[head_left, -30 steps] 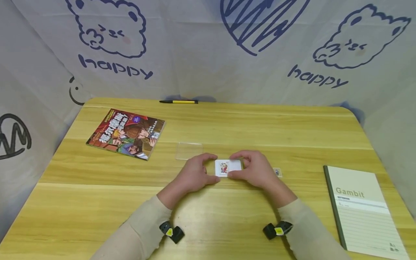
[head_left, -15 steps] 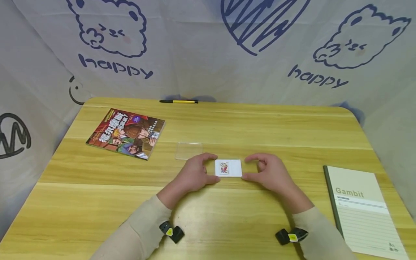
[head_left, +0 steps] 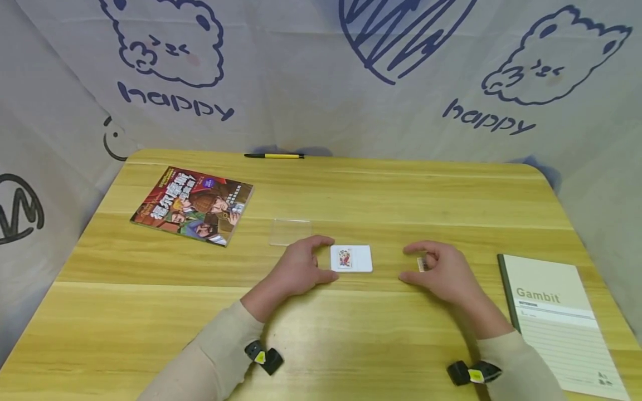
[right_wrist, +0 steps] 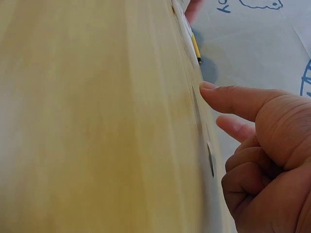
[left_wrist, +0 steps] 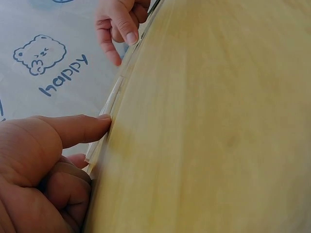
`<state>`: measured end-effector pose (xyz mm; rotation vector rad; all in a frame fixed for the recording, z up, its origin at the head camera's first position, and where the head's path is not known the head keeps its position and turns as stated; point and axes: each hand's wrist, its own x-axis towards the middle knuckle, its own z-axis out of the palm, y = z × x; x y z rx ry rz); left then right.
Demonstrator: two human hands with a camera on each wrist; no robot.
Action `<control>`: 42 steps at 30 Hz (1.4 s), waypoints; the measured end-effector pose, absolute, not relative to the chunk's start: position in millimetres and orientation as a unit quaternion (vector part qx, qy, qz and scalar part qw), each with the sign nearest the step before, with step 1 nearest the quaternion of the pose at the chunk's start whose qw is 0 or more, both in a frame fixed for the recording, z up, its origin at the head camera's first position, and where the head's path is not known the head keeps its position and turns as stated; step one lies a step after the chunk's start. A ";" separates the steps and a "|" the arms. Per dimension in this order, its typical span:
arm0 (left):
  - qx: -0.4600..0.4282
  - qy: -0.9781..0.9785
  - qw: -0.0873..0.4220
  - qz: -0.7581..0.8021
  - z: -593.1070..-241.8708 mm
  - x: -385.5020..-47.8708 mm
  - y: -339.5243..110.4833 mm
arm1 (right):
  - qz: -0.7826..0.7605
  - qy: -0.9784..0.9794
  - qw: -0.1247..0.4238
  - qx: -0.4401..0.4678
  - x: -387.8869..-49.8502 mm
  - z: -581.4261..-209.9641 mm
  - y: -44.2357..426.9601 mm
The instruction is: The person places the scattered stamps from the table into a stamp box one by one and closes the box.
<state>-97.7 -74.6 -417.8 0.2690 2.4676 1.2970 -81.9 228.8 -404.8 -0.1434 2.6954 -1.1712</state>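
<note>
The white case (head_left: 363, 259) lies flat on the table (head_left: 321, 334), with a small colourful picture card (head_left: 345, 258) on its left half. At the case's left end, the left hand (head_left: 301, 268) grips it between thumb and forefinger, one at the near edge and one at the far edge; the other fingers are folded in.

To the right of the case and apart from it is the right hand (head_left: 446, 274), its thumb and forefinger spread well apart with nothing pinched between them. A small card (head_left: 421, 264) shows partly behind those fingers; whether they touch it cannot be told.

Just beyond the case, to its left, lies a clear plate (head_left: 291, 232). Farther left of the case is a comic-style book (head_left: 193, 206); well to its right, a "Gambit" notebook (head_left: 557, 334). Far beyond the case, a yellow-and-black pen (head_left: 274, 156) lies along the table's back edge, before a white cloth (head_left: 301, 67) with drawings and the word "happy".
</note>
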 end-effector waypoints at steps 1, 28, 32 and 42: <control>0.095 0.868 0.169 0.457 -417.7 -97.7 -74.5 | -0.393 0.913 0.098 -0.044 -81.3 -405.0 231.1; 0.096 0.870 0.171 0.452 -418.6 -98.7 -74.8 | -0.380 0.919 0.099 -0.035 -74.3 -410.1 259.6; 0.096 0.871 0.171 0.451 -418.6 -98.3 -75.1 | -0.380 0.919 0.098 -0.042 -74.3 -410.0 259.2; 0.093 0.868 0.173 0.457 -417.1 -97.8 -75.0 | -0.387 0.917 0.059 -0.073 -72.4 -411.9 257.2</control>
